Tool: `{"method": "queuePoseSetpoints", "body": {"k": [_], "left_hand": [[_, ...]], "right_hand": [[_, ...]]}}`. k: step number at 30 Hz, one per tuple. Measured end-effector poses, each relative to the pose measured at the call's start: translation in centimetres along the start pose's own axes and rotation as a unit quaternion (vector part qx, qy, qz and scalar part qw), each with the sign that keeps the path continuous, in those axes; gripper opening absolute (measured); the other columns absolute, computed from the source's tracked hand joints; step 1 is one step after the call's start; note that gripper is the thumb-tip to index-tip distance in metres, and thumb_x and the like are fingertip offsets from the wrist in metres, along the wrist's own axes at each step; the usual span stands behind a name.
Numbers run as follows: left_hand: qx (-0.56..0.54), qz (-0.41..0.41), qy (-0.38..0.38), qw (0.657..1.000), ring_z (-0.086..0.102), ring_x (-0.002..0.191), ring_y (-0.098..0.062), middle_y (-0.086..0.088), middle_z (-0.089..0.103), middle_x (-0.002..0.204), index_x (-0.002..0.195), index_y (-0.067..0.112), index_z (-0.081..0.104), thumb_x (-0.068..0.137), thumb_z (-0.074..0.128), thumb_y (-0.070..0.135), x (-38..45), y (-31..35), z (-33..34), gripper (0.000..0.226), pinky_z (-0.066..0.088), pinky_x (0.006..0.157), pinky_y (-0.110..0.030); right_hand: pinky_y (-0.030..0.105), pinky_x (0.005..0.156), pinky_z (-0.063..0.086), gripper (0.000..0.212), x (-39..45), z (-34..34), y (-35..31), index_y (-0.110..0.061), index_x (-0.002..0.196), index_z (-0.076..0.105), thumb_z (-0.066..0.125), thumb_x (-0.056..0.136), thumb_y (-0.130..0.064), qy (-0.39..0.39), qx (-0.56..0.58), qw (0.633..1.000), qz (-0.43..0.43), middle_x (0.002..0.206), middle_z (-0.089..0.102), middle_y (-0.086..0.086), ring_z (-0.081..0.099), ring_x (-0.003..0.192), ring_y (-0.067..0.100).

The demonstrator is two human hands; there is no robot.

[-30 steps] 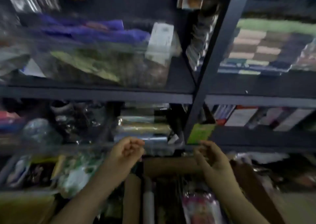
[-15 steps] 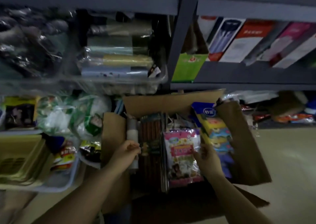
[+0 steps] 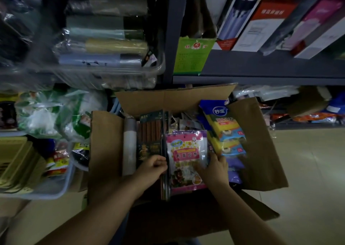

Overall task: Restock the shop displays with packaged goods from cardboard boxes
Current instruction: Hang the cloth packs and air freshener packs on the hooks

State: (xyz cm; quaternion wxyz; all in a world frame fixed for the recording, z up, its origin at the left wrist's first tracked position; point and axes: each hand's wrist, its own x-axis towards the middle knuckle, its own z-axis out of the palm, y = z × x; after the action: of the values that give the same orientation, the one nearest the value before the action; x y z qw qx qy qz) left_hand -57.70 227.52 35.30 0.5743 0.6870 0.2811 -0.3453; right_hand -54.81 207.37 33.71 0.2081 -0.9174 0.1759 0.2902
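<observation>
A: Which step is this?
B: Picking stock. Inside the cardboard box, the left hand pinches dark packets; the right hand grips the pink packet.
A: Next?
B: Probably lift it clear.

I see a brown cardboard box, a pink packet with yellow stars, and blue-yellow sponge packs.
</observation>
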Motion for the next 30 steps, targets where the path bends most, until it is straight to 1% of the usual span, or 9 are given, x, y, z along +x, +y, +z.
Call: {"method": "queuePoseSetpoints", "body": {"k": [6, 9, 11, 13, 17, 21, 24, 27, 30], "left_hand": [[-0.006, -0.012, -0.015, 1.000, 0.053, 0.115, -0.014, 0.005, 0.057, 0.122, 0.127, 0.019, 0.051, 0.093, 0.058, 0.020, 0.4, -0.1, 1.1, 0.035, 0.044, 0.103, -0.036], [-0.010, -0.009, -0.023, 1.000, 0.052, 0.113, -0.012, 0.005, 0.057, 0.122, 0.127, 0.018, 0.051, 0.093, 0.058, 0.019, 0.4, -0.1, 1.4, 0.034, 0.043, 0.102, -0.034], [-0.008, -0.010, -0.027, 1.000, 0.051, 0.112, -0.010, 0.006, 0.057, 0.121, 0.126, 0.020, 0.051, 0.093, 0.057, 0.018, 0.4, -0.1, 1.4, 0.033, 0.043, 0.102, -0.034], [-0.007, -0.007, -0.030, 1.000, 0.051, 0.111, -0.010, 0.008, 0.056, 0.119, 0.127, 0.021, 0.051, 0.094, 0.056, 0.018, 0.4, -0.1, 1.5, 0.033, 0.042, 0.102, -0.034], [-0.004, -0.005, -0.032, 0.999, 0.050, 0.107, -0.009, 0.010, 0.055, 0.112, 0.125, 0.020, 0.052, 0.096, 0.053, 0.017, 0.3, -0.1, 1.5, 0.030, 0.042, 0.096, -0.028], [-0.003, -0.012, -0.025, 1.000, 0.055, 0.108, -0.011, 0.006, 0.059, 0.116, 0.123, 0.023, 0.052, 0.095, 0.054, 0.021, 0.2, -0.2, 1.1, 0.028, 0.045, 0.094, -0.030], [-0.039, -0.004, 0.002, 0.999, 0.059, 0.104, -0.014, 0.002, 0.062, 0.113, 0.119, 0.023, 0.054, 0.093, 0.056, 0.019, 0.0, -0.5, 0.3, 0.026, 0.048, 0.094, -0.034], [-0.059, 0.019, 0.018, 0.998, 0.056, 0.109, -0.016, 0.003, 0.060, 0.115, 0.118, 0.026, 0.055, 0.090, 0.062, 0.023, -0.3, -0.3, -0.6, 0.029, 0.047, 0.094, -0.033], [-0.097, 0.049, -0.032, 0.994, 0.053, 0.114, -0.012, 0.006, 0.058, 0.123, 0.127, 0.026, 0.050, 0.075, 0.072, 0.049, -1.0, 0.9, -1.1, 0.061, 0.043, 0.101, -0.034]], "right_hand": [[0.048, 0.114, 0.022, 0.100, 1.9, 0.5, -1.0, -0.018, 0.148, 0.023, 0.074, 0.071, -0.057, -0.026, 0.033, 0.998, 0.047, 0.151, 0.020, 0.014, 0.016, 0.140, 0.037], [0.051, 0.108, 0.037, 0.087, 2.4, 1.1, -0.8, -0.020, 0.136, 0.040, 0.081, 0.065, -0.047, -0.036, 0.117, 0.992, 0.027, 0.141, 0.038, 0.009, 0.036, 0.133, 0.033], [0.041, 0.086, 0.054, 0.068, 2.1, 1.4, -0.5, -0.019, 0.120, 0.051, 0.084, 0.062, -0.034, -0.040, 0.198, 0.979, 0.006, 0.119, 0.059, 0.002, 0.059, 0.109, 0.022], [0.032, 0.074, 0.056, 0.051, 1.7, 1.4, -0.6, -0.018, 0.110, 0.056, 0.084, 0.067, -0.019, -0.071, 0.276, 0.958, -0.006, 0.102, 0.068, -0.002, 0.066, 0.093, 0.016], [0.038, 0.080, 0.058, 0.040, 1.2, 2.0, -0.4, -0.016, 0.100, 0.066, 0.086, 0.066, -0.014, -0.130, 0.320, 0.937, -0.046, 0.094, 0.073, 0.003, 0.070, 0.092, 0.019], [0.037, 0.075, 0.058, 0.025, 1.2, 1.7, -0.2, -0.019, 0.081, 0.067, 0.084, 0.067, -0.007, -0.129, 0.327, 0.936, -0.001, 0.086, 0.073, 0.005, 0.070, 0.088, 0.024], [0.044, 0.085, 0.057, 0.027, 0.6, -0.1, -0.1, -0.019, 0.086, 0.069, 0.084, 0.067, -0.005, -0.133, 0.334, 0.933, -0.032, 0.091, 0.074, 0.005, 0.070, 0.091, 0.022], [0.034, 0.081, 0.057, 0.032, -0.4, -3.1, -0.7, -0.011, 0.097, 0.068, 0.079, 0.069, 0.001, -0.149, 0.395, 0.904, -0.063, 0.097, 0.074, 0.008, 0.070, 0.095, 0.023], [0.040, 0.087, 0.055, 0.041, -0.9, -5.5, -2.1, -0.005, 0.105, 0.065, 0.077, 0.066, 0.002, -0.185, 0.475, 0.857, -0.070, 0.104, 0.072, 0.015, 0.068, 0.100, 0.029]]}}
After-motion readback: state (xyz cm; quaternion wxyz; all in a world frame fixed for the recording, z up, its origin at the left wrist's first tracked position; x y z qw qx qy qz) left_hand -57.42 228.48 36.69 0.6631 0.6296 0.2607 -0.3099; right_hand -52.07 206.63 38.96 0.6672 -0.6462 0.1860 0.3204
